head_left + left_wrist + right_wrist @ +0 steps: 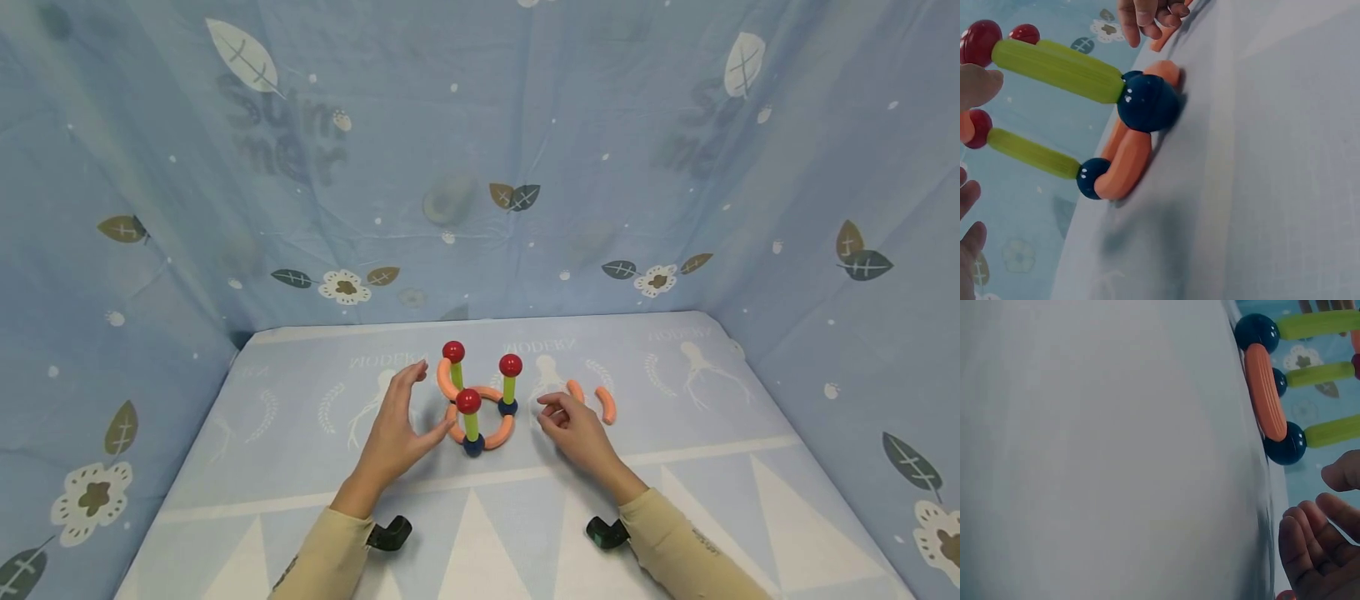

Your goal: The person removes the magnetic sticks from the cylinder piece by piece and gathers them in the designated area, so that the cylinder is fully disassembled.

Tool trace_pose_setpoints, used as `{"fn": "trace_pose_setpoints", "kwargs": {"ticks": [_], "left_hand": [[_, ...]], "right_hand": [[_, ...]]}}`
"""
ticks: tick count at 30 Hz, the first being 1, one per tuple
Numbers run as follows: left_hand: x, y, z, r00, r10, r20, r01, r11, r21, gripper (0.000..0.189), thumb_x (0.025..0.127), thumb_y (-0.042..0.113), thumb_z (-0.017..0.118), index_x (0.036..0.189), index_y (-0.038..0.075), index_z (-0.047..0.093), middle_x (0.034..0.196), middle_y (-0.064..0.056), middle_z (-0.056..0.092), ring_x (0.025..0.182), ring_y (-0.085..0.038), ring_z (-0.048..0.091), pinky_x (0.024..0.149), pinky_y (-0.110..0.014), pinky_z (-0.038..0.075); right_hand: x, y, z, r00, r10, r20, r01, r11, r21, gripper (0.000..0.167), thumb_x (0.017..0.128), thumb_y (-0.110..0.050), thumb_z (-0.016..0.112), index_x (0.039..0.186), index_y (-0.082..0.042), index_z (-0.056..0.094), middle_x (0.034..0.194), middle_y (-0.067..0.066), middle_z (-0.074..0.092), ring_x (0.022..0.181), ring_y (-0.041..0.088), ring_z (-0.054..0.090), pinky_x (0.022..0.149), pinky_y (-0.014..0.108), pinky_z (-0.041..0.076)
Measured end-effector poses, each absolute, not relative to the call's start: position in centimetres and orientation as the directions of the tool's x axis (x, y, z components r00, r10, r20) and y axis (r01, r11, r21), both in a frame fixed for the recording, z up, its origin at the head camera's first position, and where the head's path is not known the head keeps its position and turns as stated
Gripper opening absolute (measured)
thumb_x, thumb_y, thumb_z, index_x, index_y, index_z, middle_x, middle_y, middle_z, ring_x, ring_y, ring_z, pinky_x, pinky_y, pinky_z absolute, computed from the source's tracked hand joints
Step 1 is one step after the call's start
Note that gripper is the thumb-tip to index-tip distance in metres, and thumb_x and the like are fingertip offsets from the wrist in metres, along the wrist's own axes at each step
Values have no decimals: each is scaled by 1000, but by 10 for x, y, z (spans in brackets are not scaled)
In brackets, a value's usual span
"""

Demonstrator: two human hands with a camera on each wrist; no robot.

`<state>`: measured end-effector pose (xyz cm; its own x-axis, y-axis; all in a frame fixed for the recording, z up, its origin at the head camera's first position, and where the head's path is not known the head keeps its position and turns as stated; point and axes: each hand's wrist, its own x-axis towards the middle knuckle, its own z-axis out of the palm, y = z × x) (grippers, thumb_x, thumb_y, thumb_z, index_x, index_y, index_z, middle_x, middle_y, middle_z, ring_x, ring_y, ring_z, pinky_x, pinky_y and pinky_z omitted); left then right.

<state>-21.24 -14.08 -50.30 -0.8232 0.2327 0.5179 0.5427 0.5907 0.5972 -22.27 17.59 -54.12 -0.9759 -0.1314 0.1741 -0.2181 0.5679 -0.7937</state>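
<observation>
Tan sleeves (322, 557) up front, then the toy (471, 427) on the table (690, 421), resting on its ring (501, 434), probably the steadiest base. Left hand (394, 435) is beside it, thumb and fingers spread, likely to fit round it; can't tell if touching. Right hand (579, 431): fingers loosely curled, pinching nothing visible, gap before the toy. Two sticks (607, 406) lie just past that hand, well off the edges.

The right hand (1329, 544) is hovering at lower right, its fingers curving loosely. Above it, an orange rod (1265, 392) is spanning two dark blue balls (1257, 332), a third ball (1279, 382) showing behind. Three green rods (1319, 324) are extending rightward. A pale tabletop (1110, 450) is filling the left; a patterned blue cloth (1302, 478) is showing beyond.
</observation>
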Motion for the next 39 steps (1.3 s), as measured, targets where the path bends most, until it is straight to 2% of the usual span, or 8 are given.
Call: {"fn": "trace_pose_setpoints", "kwargs": {"ticks": [10, 17, 27, 34, 39], "left_hand": [[-220, -142, -529, -917, 228, 327, 398, 585, 706, 65, 87, 22, 82, 144, 9, 52, 131, -7, 58, 117, -23, 58, 104, -45, 48], [-228, -140, -546, -932, 205, 300, 361, 612, 703, 53, 89, 20, 80, 136, 6, 60, 128, -7, 63, 111, -25, 62, 96, -47, 51], [-246, -134, -551, -979, 102, 177, 202, 601, 774, 39, 94, 28, 76, 128, 11, 67, 120, -5, 68, 109, -22, 64, 95, -41, 53], [-255, -126, -552, -986, 68, 152, 162, 596, 787, 32, 93, 27, 76, 121, 12, 71, 106, -2, 69, 92, -18, 60, 82, -38, 51], [-261, -124, -554, -992, 48, 121, 125, 611, 782, 30, 91, 28, 78, 116, 13, 73, 101, -1, 69, 89, -18, 59, 81, -38, 50]], "right_hand": [[-223, 166, -543, -985, -147, 93, -161, 559, -814, 31, 93, -15, 75, 122, -8, 69, 97, -3, 68, 78, 8, 63, 66, 25, 51], [-225, 160, -542, -986, -153, 68, -143, 561, -815, 33, 92, -17, 77, 124, -11, 68, 99, -4, 68, 80, 8, 63, 69, 27, 52], [-233, 147, -543, -982, -170, 77, -162, 573, -803, 38, 92, -20, 76, 128, -14, 66, 106, -3, 69, 84, 9, 62, 72, 30, 52], [-239, 140, -547, -980, -162, 116, -191, 598, -778, 39, 92, -24, 77, 128, -13, 66, 108, 0, 70, 86, 10, 64, 74, 31, 53], [-241, 136, -546, -983, -148, 112, -180, 606, -775, 34, 93, -22, 76, 124, -13, 67, 104, 1, 70, 85, 12, 63, 72, 31, 53]]}}
